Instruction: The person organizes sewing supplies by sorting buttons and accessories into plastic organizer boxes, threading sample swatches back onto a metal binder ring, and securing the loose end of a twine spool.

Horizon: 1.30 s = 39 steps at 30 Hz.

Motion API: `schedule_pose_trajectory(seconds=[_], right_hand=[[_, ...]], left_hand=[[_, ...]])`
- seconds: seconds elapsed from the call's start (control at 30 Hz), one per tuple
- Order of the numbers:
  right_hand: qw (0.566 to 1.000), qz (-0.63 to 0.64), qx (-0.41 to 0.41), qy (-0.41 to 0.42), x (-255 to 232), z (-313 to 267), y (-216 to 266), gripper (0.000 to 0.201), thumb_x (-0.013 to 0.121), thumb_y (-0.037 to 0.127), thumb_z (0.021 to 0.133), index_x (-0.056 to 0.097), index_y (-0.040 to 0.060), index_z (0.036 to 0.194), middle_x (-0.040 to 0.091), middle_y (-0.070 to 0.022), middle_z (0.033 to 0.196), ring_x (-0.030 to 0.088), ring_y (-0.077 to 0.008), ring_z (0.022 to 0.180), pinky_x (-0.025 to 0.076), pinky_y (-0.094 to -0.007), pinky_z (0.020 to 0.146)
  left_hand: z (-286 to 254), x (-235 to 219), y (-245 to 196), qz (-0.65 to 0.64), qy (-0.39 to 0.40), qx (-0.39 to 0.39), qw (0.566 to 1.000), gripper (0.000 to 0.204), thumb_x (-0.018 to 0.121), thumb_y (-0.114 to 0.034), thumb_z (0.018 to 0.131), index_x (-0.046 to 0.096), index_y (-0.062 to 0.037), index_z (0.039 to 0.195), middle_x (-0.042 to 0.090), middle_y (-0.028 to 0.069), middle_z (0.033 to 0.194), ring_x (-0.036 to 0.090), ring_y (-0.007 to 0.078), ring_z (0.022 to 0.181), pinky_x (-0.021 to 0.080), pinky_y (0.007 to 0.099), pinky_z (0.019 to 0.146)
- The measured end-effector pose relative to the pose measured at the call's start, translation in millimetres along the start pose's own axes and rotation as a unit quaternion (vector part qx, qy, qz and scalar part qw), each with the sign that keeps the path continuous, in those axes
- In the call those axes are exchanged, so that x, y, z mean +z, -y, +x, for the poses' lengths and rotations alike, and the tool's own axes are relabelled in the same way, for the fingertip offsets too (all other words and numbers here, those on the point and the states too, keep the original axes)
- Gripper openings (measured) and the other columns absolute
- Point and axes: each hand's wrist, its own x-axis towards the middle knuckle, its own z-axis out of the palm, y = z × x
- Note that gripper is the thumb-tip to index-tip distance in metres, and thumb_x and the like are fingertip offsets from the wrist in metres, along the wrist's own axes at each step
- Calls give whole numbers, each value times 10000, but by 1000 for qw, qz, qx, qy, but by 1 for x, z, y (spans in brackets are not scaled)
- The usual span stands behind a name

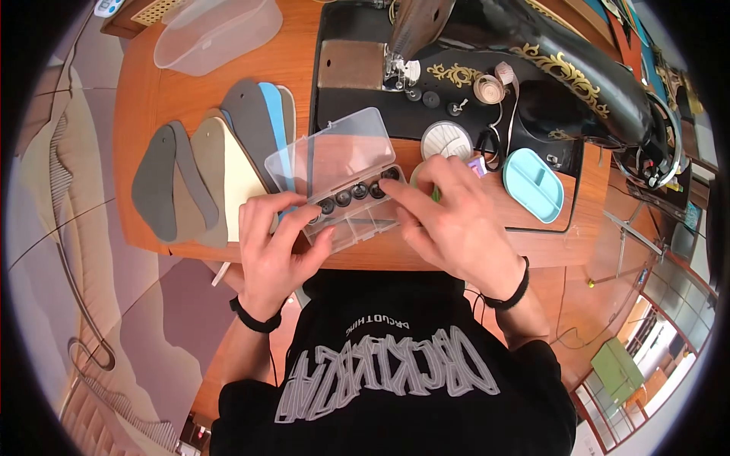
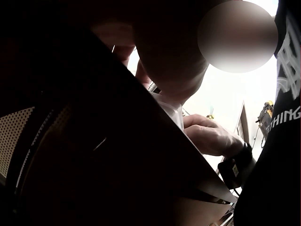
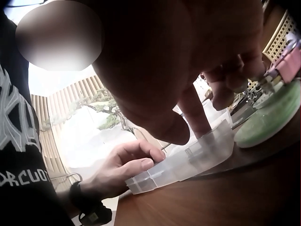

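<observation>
A clear plastic box [image 1: 351, 234] with its lid [image 1: 342, 148] swung back lies near the table's front edge. Several dark round bobbins [image 1: 343, 198] fill its rear row, while the front compartments look bare. At the box's left end, the left hand [image 1: 270, 247] holds the side, fingers bent over the rim and thumb at the front. The right hand [image 1: 456, 224] reaches over the right end, its index fingertip down at the rightmost bobbins. In the right wrist view, a finger of the right hand [image 3: 188, 70] dips into the translucent box [image 3: 181, 162].
A black sewing machine [image 1: 555, 68] stands behind. Grey, beige and blue flat templates [image 1: 156, 186] lie left, below an empty plastic tub [image 1: 220, 38]. To the right are a round white dish [image 1: 446, 140], a turquoise tray [image 1: 532, 186] and a rolled tape measure [image 1: 489, 89].
</observation>
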Motion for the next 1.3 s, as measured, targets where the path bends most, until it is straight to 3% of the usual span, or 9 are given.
schedule_pose_trajectory(seconds=[0.23, 0.67, 0.73, 0.9, 0.97, 1.03, 1.07, 1.1, 1.3], right_hand=[[991, -19, 39, -125, -34, 34, -37, 242, 708, 55, 849, 714, 45, 1091, 588, -134, 919, 629, -329, 872, 525, -435, 776], [999, -44, 6, -27, -21, 85, -72, 175, 754, 99, 859, 695, 39, 1013, 669, -126, 985, 683, -366, 931, 556, -456, 768], [1000, -2, 19, -18, -22, 86, -71, 183, 752, 55, 861, 662, 7, 1013, 691, -141, 955, 686, -329, 860, 541, -397, 786], [1000, -3, 3, -31, -32, 70, -41, 178, 772, 51, 846, 666, 24, 987, 687, -100, 853, 699, -266, 787, 552, -358, 703], [990, 140, 23, -9, -33, 56, -19, 190, 790, 50, 836, 677, 30, 987, 687, -83, 859, 700, -237, 779, 561, -352, 681], [983, 178, -34, 18, -19, 44, -6, 206, 801, 40, 828, 683, 31, 997, 689, -83, 859, 703, -233, 782, 565, -343, 674], [981, 183, -35, 48, -15, 40, 3, 217, 809, 35, 822, 679, 30, 995, 690, -92, 885, 701, -241, 791, 564, -343, 679], [978, 195, -53, 54, -8, 37, 11, 204, 757, 33, 820, 613, 43, 965, 636, -120, 885, 656, -324, 840, 527, -432, 724], [987, 123, -88, 47, 19, 36, 26, 162, 745, 74, 808, 634, 33, 919, 606, -110, 853, 636, -309, 831, 531, -419, 732]], left_hand=[[-2, 7, -1, -4, -37, -3, 999, 297, 845, -60, 674, 716, -47, 941, 666, 104, 1043, 600, 277, 917, 455, 372, 812], [-4, 19, 2, 33, -85, -9, 996, 308, 863, -139, 670, 718, -88, 938, 661, 46, 1017, 589, 215, 861, 396, 366, 767], [-4, 19, 2, 39, -89, -3, 995, 306, 862, -144, 672, 714, -89, 934, 661, 43, 1013, 588, 211, 854, 392, 364, 757], [-6, 18, 5, 34, -95, -1, 995, 312, 853, -150, 669, 712, -91, 941, 661, 47, 1015, 585, 221, 856, 393, 364, 750], [-6, 17, 3, 33, -93, -3, 995, 310, 844, -155, 671, 712, -90, 943, 660, 50, 1018, 583, 228, 859, 396, 365, 750], [-4, 16, 2, 24, -93, 10, 995, 293, 806, -154, 686, 715, -85, 955, 660, 59, 1030, 580, 242, 869, 402, 373, 756], [-5, 15, 2, 25, -91, 10, 995, 293, 806, -154, 686, 715, -85, 955, 660, 59, 1030, 580, 242, 869, 402, 373, 756], [-6, 13, 1, 23, -76, 3, 997, 252, 769, -160, 741, 714, -63, 968, 660, 90, 1044, 585, 267, 889, 418, 388, 787], [-8, 14, 1, 32, -56, -9, 998, 174, 677, -117, 828, 716, -30, 974, 661, 119, 1070, 582, 289, 914, 424, 401, 825]])
